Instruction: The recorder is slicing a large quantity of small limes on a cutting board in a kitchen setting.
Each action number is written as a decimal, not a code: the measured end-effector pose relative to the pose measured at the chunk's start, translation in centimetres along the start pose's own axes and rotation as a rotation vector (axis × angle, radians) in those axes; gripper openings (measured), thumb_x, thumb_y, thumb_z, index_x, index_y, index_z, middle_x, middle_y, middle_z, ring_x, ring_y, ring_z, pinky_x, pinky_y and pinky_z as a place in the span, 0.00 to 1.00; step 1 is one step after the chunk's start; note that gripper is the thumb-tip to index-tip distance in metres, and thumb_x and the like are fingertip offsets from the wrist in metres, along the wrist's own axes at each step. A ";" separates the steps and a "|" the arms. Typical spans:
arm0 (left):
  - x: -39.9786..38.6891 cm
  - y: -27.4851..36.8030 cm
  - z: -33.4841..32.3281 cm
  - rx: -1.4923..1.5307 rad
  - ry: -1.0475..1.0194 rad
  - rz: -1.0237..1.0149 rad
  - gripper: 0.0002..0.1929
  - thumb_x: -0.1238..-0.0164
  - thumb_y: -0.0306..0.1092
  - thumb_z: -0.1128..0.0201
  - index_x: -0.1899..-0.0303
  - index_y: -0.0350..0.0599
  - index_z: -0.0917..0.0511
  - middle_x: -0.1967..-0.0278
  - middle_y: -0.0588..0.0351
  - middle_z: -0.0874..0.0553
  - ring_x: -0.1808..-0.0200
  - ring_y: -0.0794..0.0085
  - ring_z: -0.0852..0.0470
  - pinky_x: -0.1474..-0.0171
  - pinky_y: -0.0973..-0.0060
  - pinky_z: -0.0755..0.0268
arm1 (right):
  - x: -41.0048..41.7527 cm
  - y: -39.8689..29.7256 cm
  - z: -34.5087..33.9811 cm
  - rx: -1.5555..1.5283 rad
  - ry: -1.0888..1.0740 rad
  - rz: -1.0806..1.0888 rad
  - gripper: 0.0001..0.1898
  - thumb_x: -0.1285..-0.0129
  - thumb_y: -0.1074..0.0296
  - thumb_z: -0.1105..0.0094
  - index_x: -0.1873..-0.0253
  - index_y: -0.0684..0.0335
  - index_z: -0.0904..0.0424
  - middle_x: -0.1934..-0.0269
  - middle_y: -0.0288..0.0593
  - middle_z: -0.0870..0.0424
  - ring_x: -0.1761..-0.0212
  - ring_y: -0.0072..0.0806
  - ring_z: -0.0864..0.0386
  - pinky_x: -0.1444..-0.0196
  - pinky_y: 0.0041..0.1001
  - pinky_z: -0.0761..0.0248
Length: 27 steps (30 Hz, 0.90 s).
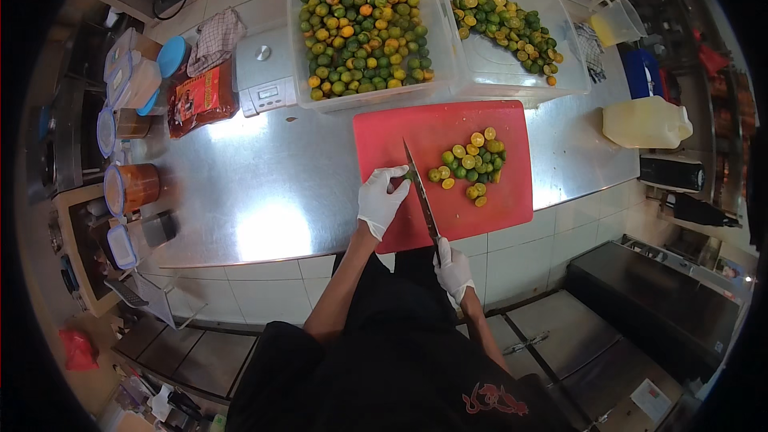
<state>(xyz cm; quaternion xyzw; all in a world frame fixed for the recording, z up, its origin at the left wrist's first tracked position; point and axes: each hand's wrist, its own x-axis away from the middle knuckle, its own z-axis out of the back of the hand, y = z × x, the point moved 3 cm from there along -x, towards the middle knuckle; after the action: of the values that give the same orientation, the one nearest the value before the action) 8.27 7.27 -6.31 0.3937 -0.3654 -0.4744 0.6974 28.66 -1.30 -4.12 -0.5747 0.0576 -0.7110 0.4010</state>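
My left hand (383, 197), in a white glove, pinches a small green citrus fruit (409, 175) on the left part of a red cutting board (396, 132). In my gloved right hand (454, 271) is the handle of a long kitchen knife (424, 198). Its blade points away from me and lies close against the right side of the held fruit; whether it touches the fruit I cannot tell. Right of the blade, halved citrus fruits (473, 162) lie in a loose pile, some with yellow cut faces up.
Behind the board stand a plastic tub of whole citrus fruits (360, 36) and a tub of cut ones (516, 30). A digital scale (264, 72), a red packet (201, 99) and lidded containers (132, 189) are at left. A yellowish plastic jug (642, 122) lies at right.
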 end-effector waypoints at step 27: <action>0.2 -0.5 0.2 0.064 -0.007 0.048 0.12 0.38 0.31 0.33 0.53 0.41 0.15 0.68 0.56 0.17 0.73 0.79 0.26 0.66 0.79 0.30 | -2.9 -0.8 -1.1 0.192 0.053 0.168 0.32 0.26 0.42 0.64 0.74 0.65 0.26 0.84 0.45 0.26 0.80 0.40 0.24 0.74 0.37 0.33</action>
<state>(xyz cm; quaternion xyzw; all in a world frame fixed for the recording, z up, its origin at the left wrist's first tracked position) 7.99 6.95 -6.66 0.4054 -0.3919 -0.4470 0.6945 27.40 0.65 -6.24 -0.5079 0.0479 -0.6920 0.5107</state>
